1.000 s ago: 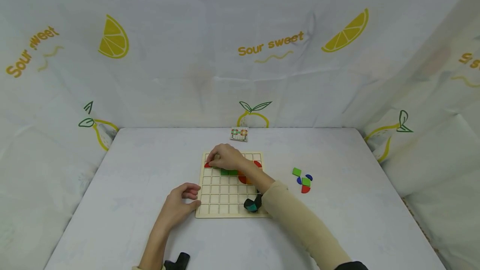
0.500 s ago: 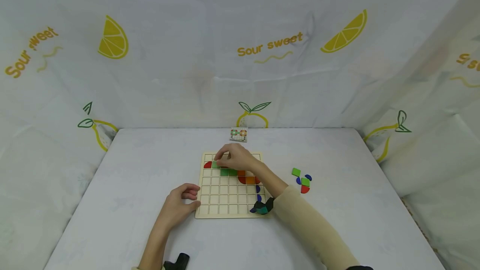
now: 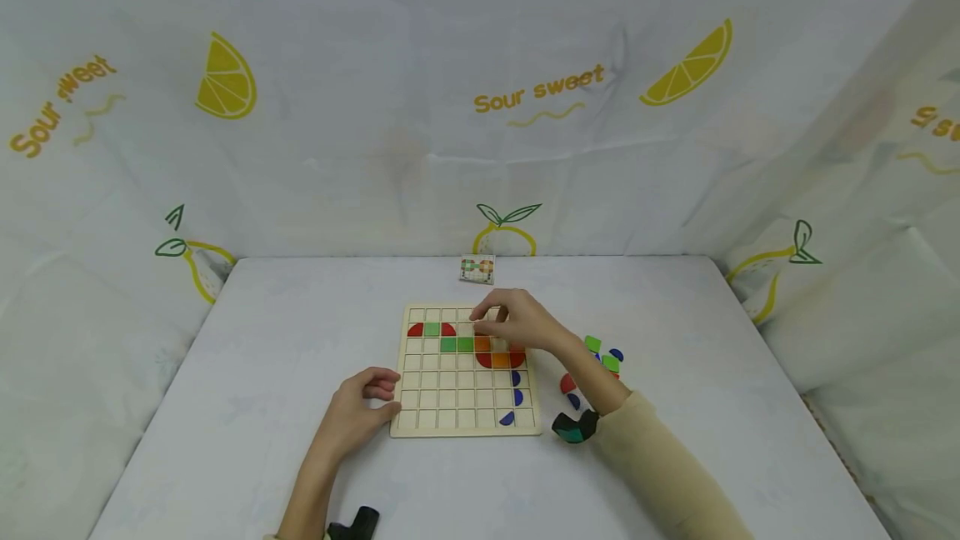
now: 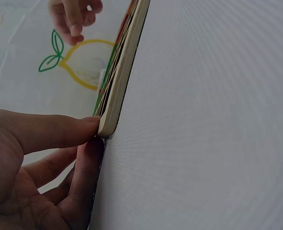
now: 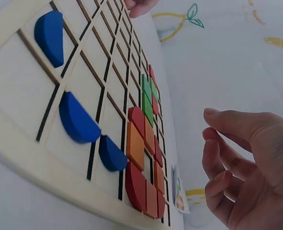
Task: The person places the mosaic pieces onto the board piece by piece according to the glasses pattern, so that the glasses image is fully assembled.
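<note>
A pale wooden grid board (image 3: 442,401) lies on the table. Along its left edge, near the front corner, rests my left hand (image 3: 363,407), with the thumb touching the edge in the left wrist view. Over the back right of the board hovers my right hand (image 3: 521,319), loosely bent, nothing visible between thumb and fingers. Red rounded pieces (image 3: 416,330) and green squares (image 3: 465,345) fill cells at the back left. Red and orange pieces (image 5: 135,146) surround one bare cell. Several blue half-round pieces (image 5: 79,117) lie down the board's right side.
Loose pieces lie right of the board, including a green square (image 3: 592,344), a blue half-round (image 3: 617,354) and a red piece (image 3: 567,383), partly behind the right forearm. A small pattern card (image 3: 477,268) stands behind the board. A printed curtain (image 3: 337,190) backs the table.
My right hand has moved right from the back-left cells, uncovering a red piece, a green square and another red piece there. My left hand stays at the board's edge.
</note>
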Motion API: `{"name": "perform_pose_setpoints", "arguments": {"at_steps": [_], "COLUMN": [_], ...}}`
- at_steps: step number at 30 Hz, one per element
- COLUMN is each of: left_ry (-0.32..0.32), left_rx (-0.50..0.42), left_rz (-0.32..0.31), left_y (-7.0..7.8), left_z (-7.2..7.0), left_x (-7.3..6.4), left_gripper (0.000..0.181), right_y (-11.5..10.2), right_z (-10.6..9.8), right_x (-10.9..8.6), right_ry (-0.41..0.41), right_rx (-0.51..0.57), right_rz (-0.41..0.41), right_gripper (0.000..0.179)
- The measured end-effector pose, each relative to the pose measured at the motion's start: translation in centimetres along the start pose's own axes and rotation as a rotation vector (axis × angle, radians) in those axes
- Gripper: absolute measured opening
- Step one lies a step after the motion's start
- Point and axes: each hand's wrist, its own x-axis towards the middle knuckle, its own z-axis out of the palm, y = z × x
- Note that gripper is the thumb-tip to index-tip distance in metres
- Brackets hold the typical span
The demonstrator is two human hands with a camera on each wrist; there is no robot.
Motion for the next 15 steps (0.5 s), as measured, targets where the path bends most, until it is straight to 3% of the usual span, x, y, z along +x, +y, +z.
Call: {"name": "perform_pose_setpoints", "arguments": {"at_steps": [15], "left_ry": [-0.018], "left_rx": [-0.004], "left_rz": [0.004], "left_y": [0.1], "left_z": [-0.2], "left_x": [-0.1], "left_gripper": [0.039], "right_y": [1.8], "right_z": [-2.9], "right_x": [-5.8], "right_ry": [0.088], "right_rx": [-0.036], "right_rz": [0.080], "right_gripper": [0.022]}}
